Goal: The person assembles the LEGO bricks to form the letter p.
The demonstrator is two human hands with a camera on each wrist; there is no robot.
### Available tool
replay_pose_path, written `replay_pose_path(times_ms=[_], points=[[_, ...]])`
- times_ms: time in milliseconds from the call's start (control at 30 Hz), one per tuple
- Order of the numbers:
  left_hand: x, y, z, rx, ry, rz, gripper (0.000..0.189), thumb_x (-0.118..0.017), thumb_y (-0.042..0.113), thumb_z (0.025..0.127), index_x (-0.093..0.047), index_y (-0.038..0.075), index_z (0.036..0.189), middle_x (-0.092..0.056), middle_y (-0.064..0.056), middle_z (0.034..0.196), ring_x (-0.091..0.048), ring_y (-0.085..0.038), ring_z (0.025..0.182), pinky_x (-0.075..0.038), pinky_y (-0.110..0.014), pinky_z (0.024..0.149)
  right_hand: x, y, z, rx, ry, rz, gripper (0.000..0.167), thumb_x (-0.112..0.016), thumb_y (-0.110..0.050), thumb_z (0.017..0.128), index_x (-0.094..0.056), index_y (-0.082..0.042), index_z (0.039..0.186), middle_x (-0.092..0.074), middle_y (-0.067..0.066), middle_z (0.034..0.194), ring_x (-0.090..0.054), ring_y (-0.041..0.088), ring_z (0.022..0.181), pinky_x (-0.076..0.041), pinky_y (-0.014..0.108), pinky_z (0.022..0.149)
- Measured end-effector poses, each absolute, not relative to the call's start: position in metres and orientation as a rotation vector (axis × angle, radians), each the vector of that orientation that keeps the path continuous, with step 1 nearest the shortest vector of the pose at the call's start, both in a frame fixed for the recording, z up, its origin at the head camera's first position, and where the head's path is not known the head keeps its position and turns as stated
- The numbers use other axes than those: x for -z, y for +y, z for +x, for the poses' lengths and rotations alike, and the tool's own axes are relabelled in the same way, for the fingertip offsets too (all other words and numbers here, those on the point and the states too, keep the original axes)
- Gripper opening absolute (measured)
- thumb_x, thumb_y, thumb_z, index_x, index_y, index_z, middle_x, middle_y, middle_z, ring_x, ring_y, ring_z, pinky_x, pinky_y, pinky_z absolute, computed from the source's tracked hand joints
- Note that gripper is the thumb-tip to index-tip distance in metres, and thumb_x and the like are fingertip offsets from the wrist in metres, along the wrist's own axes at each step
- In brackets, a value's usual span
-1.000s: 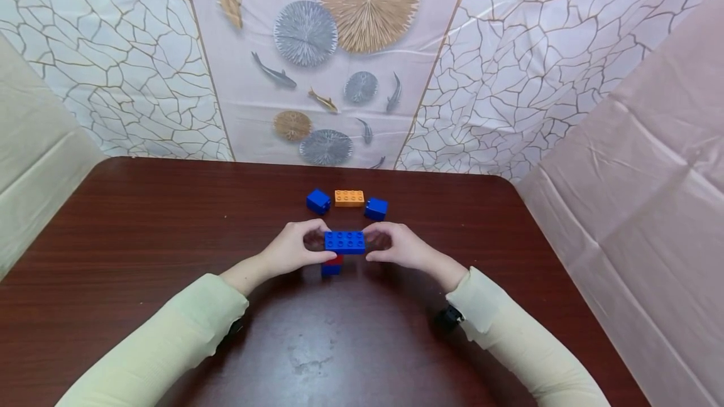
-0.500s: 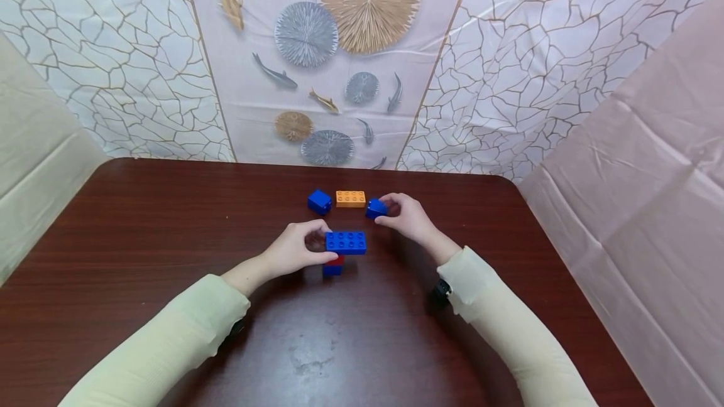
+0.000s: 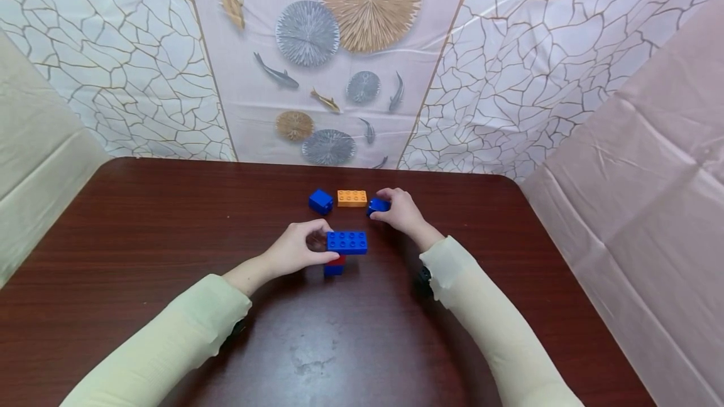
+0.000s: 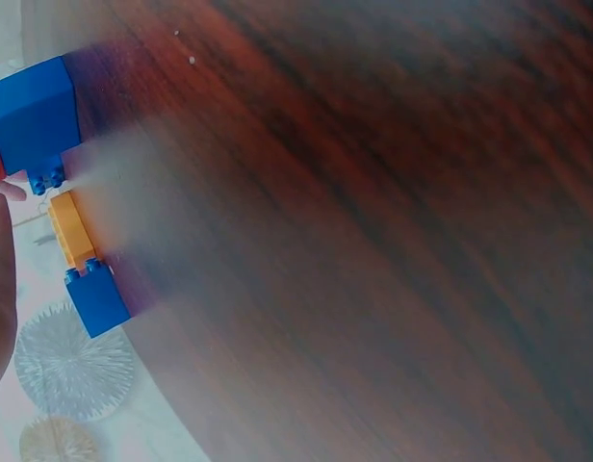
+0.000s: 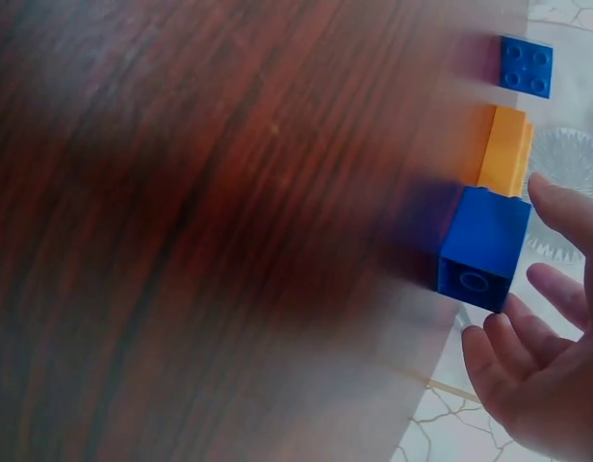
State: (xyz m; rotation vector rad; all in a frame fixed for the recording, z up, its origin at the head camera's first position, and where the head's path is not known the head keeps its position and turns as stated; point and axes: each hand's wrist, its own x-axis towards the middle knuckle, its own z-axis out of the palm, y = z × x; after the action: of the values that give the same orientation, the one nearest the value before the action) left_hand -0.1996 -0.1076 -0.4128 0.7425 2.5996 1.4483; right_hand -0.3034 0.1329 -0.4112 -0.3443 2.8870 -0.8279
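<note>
"Pinched at its nine o'clock end, the long blue eight-stud plastic brick [image 3: 347, 242] was in the left hand [image 3: 296, 247], over a red-and-blue brick stack [image 3: 334, 269]."

"And the right hand [image 3: 403, 211]?"

"Its thumb and fingers stood apart around the small blue plastic block [image 3: 375, 206], half past one from that brick; contact unclear."

"Handling?"

"Likely light, stiff, tough, slightly slick; the flat sides seemed best to hold."

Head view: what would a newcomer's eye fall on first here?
Probably the bright blue eight-stud brick in the left hand, above a red brick near mid-table. Next, the orange brick toward the far edge, between a square blue brick and another blue brick beside the right hand. Behind, a large gold motif fills the backdrop's upper middle.
</note>
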Motion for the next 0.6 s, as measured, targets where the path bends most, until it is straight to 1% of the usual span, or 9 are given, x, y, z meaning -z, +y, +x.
replay_pose_path(times_ms=[100,300,600], points=[[0.4135,-0.1073,-0.2002,-1.449,2.595,0.751,0.026,-0.077,0.023,0.077,-0.060,0.013,0.095,-0.068,-0.003,0.094,-0.062,-0.011,0.082,-0.054,-0.026,0.075,0.4148,0.1323,-0.3055,0.788,2.888,-0.321,0.053,-0.072,-0.026,0.082,-0.054,-0.005,0.128,-0.054,0.016,0.128,-0.047,0.031,0.118,-0.042,0.044,0.102],[0.4130,-0.1069,-0.2001,-1.454,2.581,0.750,0.026,-0.076,0.024,0.078,-0.060,0.013,0.095,-0.067,-0.003,0.095,-0.062,-0.011,0.081,-0.054,-0.026,0.076,0.4178,0.1335,-0.3055,0.794,2.829,-0.271,0.043,-0.070,-0.022,0.084,-0.057,-0.005,0.121,-0.058,0.016,0.123,-0.055,0.030,0.109,-0.045,0.043,0.099],[0.4129,-0.1083,-0.1994,-1.438,2.596,0.728,0.027,-0.077,0.024,0.078,-0.060,0.013,0.096,-0.067,-0.003,0.095,-0.060,-0.012,0.082,-0.053,-0.026,0.076,0.4145,0.1303,-0.3027,0.741,2.809,-0.293,0.041,-0.069,-0.020,0.085,-0.056,-0.006,0.121,-0.057,0.016,0.125,-0.055,0.030,0.109,-0.045,0.045,0.099]])
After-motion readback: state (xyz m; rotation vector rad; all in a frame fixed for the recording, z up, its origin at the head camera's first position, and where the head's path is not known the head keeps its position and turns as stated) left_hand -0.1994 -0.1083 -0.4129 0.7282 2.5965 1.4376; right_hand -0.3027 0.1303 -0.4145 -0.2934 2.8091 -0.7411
